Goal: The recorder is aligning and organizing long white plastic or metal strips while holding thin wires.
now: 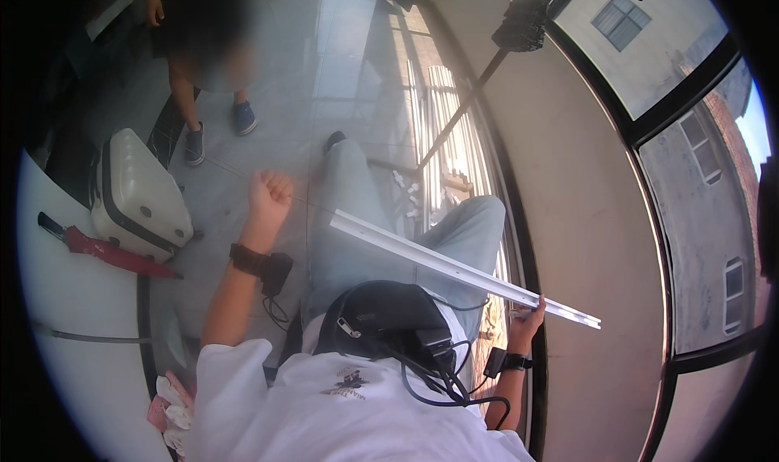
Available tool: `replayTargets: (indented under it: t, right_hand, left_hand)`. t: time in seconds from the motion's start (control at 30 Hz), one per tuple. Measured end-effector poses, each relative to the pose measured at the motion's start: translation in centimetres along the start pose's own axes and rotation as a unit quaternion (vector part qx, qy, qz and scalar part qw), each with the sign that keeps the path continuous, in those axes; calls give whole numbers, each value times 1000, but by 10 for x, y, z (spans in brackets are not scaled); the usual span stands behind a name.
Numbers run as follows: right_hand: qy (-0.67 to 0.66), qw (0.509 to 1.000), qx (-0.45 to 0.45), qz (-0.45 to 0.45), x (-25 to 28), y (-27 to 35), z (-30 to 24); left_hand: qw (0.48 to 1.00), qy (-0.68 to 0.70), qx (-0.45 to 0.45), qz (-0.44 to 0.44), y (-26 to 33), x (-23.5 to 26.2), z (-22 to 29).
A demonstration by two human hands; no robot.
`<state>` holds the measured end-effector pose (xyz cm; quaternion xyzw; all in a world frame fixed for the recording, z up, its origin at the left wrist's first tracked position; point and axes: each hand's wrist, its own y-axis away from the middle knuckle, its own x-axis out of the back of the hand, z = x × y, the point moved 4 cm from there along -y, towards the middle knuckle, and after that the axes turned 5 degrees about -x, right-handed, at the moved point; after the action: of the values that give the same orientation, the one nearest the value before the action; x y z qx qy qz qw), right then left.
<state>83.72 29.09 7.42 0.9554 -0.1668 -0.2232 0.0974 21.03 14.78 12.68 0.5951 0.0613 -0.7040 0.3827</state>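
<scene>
In the head view, the right hand (pixel 527 320) sits in the lower right of the frame, its fingers wrapped around a long white metal rail (pixel 462 269), clenched on it close to the rail's lower right end. The rail runs as a slanted line from the middle of the frame down toward the lower right, crossing above the person's pale blue trouser legs (pixel 381 235). A black band with a small box (pixel 497 363) sits on that wrist.

The left hand (pixel 269 198) is left of centre, raised and curled into a loose fist; it grasps nothing and touches nothing. Its wrist carries a black strap with a small device (pixel 264 265) and a dangling cable.

At the left edge a white hard-shell suitcase (pixel 138 196) rests beside a folded red umbrella (pixel 109 252) on a white curved surface (pixel 73 300). In the upper left another person's legs and blue shoes (pixel 243 118) stand on the glossy grey tiled floor (pixel 341 64). A row of white slats (pixel 442 129) lies along the floor beside the beige wall (pixel 568 178), and dark-framed windows (pixel 698 161) fill the right side.
</scene>
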Motion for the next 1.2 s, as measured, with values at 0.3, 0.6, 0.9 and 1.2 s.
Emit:
replayTargets:
  t: [0.3, 0.6, 0.9, 1.2]
  right_hand:
    - [90, 982, 167, 6, 61, -18, -38]
    - [-62, 998, -26, 9, -8, -1, 36]
    - [6, 1000, -4, 2, -12, 2, 28]
    - [106, 987, 115, 30, 47, -14, -14]
  left_hand:
    - [992, 35, -47, -114, -18, 34, 91]
    - [994, 11, 37, -105, 8, -4, -35]
    - [998, 6, 61, -27, 9, 0, -28]
    - [995, 79, -38, -44, -14, 14, 81]
